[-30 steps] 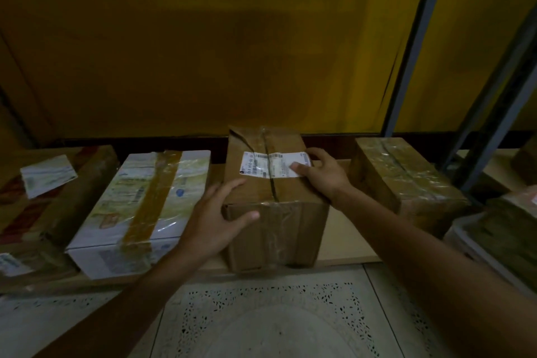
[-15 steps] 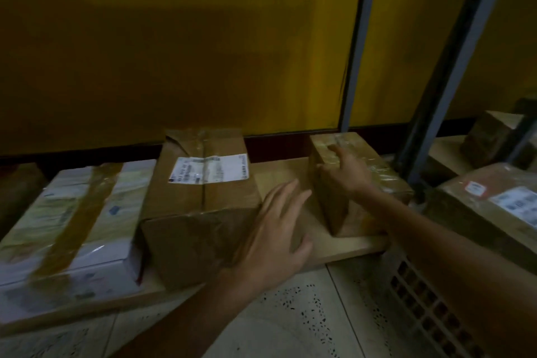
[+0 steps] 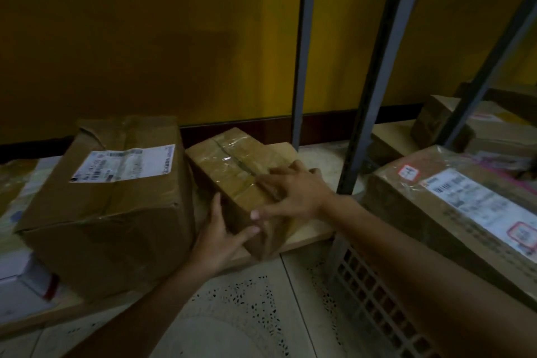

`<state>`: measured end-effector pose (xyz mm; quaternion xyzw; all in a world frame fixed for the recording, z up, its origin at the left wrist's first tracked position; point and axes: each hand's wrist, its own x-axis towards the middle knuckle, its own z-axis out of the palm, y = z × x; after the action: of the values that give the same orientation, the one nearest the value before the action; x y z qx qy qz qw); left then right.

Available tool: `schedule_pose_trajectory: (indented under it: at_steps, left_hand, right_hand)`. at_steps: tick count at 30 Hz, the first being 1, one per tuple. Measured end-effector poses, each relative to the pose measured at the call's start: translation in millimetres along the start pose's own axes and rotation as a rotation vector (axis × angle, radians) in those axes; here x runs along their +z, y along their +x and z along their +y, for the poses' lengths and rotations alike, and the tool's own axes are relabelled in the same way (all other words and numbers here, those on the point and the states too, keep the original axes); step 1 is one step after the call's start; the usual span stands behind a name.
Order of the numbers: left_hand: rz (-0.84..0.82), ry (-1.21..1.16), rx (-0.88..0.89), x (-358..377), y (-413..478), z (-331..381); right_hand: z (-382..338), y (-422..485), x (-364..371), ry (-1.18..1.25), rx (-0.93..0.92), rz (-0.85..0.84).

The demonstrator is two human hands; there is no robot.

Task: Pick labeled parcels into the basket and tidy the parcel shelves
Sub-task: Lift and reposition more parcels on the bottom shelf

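On low shelf (image 3: 308,234), centre: small box (image 3: 232,166), taped, askew, just right of big box (image 3: 116,212) with white label (image 3: 125,167). Left hand (image 3: 216,237) clasps small box's near-left corner, fingers along left side, thumb across front face. Right hand (image 3: 293,195) lies on its top, fingers splayed, thumb at near edge. Right: basket (image 3: 377,299) on floor holds labelled parcel (image 3: 436,197).

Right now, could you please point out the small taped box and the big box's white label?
small taped box (image 3: 232,166), head view, on its taped top face.
white label (image 3: 123,164), head view, at the label's middle.
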<state>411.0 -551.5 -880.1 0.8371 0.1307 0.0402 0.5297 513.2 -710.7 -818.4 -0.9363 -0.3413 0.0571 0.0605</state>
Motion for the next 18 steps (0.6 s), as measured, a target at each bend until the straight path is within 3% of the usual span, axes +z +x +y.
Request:
schedule_pose_trajectory:
  at_steps: [5,8,10,14,16,18]
  left_hand:
    - [0.001,0.022,-0.004,-13,-7,-9]
    - [-0.091,0.018,-0.024,-17,-14,-6]
    - [-0.072,-0.041,-0.031,-16,-20,-5]
    - [0.131,-0.409,-0.005,-27,-26,26]
    - [0.122,-0.482,0.072,-39,-23,45]
    - [0.068,-0.459,0.168,-49,-28,50]
  right_hand:
    - [15,-14,3,0.249,0.081,-0.074]
    - [9,-22,6,0.059,-0.003,-0.082]
    - [5,-26,8,0.072,0.001,-0.031]
    - [-4,-38,-17,0.49,-0.012,0.097]
    - [-5,-41,-49,0.716,0.046,0.148]
    - [-2,-46,-85,0.788,0.156,0.105]
